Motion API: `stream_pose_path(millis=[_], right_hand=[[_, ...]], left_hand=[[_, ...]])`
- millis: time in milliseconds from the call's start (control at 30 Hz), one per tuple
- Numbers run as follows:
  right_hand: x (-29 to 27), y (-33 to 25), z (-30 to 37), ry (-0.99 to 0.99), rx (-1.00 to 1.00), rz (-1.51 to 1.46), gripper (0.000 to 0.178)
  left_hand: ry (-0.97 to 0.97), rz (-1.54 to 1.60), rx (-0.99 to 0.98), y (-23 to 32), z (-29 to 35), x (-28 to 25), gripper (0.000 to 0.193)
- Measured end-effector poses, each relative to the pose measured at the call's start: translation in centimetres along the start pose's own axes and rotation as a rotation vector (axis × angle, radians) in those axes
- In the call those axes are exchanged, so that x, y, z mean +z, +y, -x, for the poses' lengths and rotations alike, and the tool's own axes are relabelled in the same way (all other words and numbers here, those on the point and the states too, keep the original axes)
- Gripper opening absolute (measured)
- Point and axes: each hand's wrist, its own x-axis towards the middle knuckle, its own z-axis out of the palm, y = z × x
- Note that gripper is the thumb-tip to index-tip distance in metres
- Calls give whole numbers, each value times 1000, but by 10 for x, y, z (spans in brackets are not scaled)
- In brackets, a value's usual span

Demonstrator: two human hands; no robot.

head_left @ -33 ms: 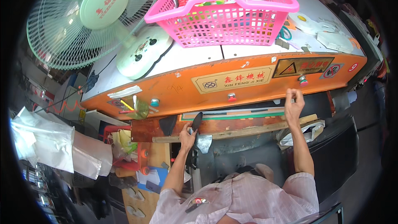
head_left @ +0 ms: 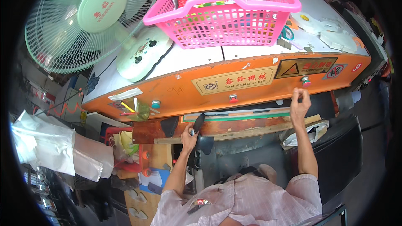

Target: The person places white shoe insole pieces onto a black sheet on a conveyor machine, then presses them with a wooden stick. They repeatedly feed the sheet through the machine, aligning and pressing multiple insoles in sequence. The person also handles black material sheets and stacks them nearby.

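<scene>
My left hand (head_left: pixel 189 139) is closed around a dark flat piece with a rounded tip (head_left: pixel 199 122), which stands up past the fingers. Below it, beside the same hand, hangs a broader dark flap (head_left: pixel 205 145); I cannot tell if the two are one piece. Over the right part of the bench edge, my right hand (head_left: pixel 300 106) is raised with bent fingers drawn together. Whatever they may hold is too small to make out. Just above its fingertips sits a red and green button (head_left: pixel 306 82) on the orange machine front (head_left: pixel 176 90). Another black pointed piece (head_left: pixel 169 126) lies on the wooden ledge (head_left: pixel 144 132).
A pink basket (head_left: pixel 226 29) with red packets stands on the white machine top, beside a green fan (head_left: pixel 100 8). Scissors (head_left: pixel 287 32) lie to its right. A cup of pens (head_left: pixel 142 112) is fixed at the left front. Silvery sheets (head_left: pixel 46 142) hang at far left.
The broad flap by my left hand has turned from shiny and pale to dark. My right hand has shifted slightly right. The whole view has moved a little.
</scene>
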Motion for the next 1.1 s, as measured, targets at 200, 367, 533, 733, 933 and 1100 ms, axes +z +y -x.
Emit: stream_pose_path(millis=[200,367,533,733,933,1100], right_hand=[[13,-1,32,-339,-63,-108,16],[54,-30,170,-767,-122,-11,17],[62,-31,220,-753,-70,76,18],[54,-34,237,-794,7,127,19],[12,-51,283,-764,29,159,16],[2,-85,272,-706,61,138,36]], left_hand=[[27,-73,6,3,-3,-1,54],[29,-169,40,-5,-4,0,57],[-149,52,11,-21,-5,-3,66],[-239,275,32,-27,23,-8,72],[-320,155,-88,-41,86,-18,45],[-331,889,-393,-29,143,-45,21]])
